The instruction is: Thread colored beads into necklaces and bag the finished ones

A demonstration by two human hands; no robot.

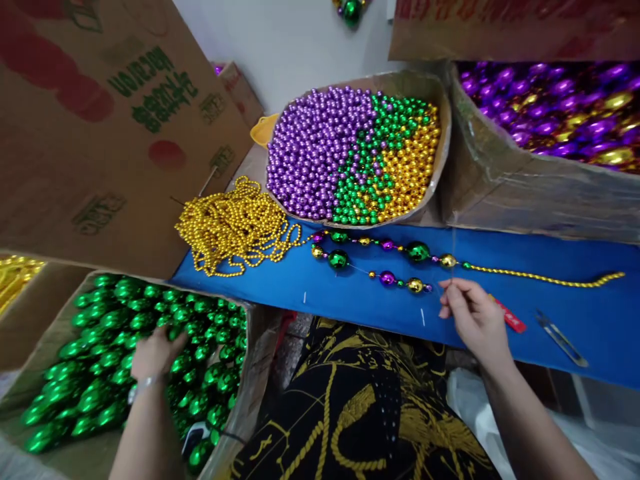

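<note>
Green shiny balls (100, 373) fill a cardboard box (253, 393) at lower left; left hand (155, 353) is down among them, fingers curled over the balls, looks like it is gripping one but the palm side is hidden so cannot tell for sure. Bracelet (143, 385) on that wrist.

Right hand (475, 320) sits at the near edge of the blue tabletop (575, 293), thumb and forefinger pinched narrow on a thin thread (453, 257) that runs up from the fingertips. Just left of the fingers lies a part-strung bead strand (387, 263): green, gold and purple balls in two rows that meet at the left end, the lower row ending beside the right hand. A twisted gold bead rope (545, 277) carries on from the upper row toward the right.

Red tag (510, 317) lies just right of the right hand, partly under it. Metal snips (560, 339) farther right, apart from the hand. Loose heap of gold bead chains (235, 227) at the left end of the tabletop. Behind the strand, an open carton (440, 100) holds small beads sorted purple, green, gold. Another box (525, 193) at right holds large purple and gold balls. A big cardboard flap (100, 133) with green print stands upper left. Black and gold patterned clothing (360, 407) on the person's lap, below the tabletop edge.
</note>
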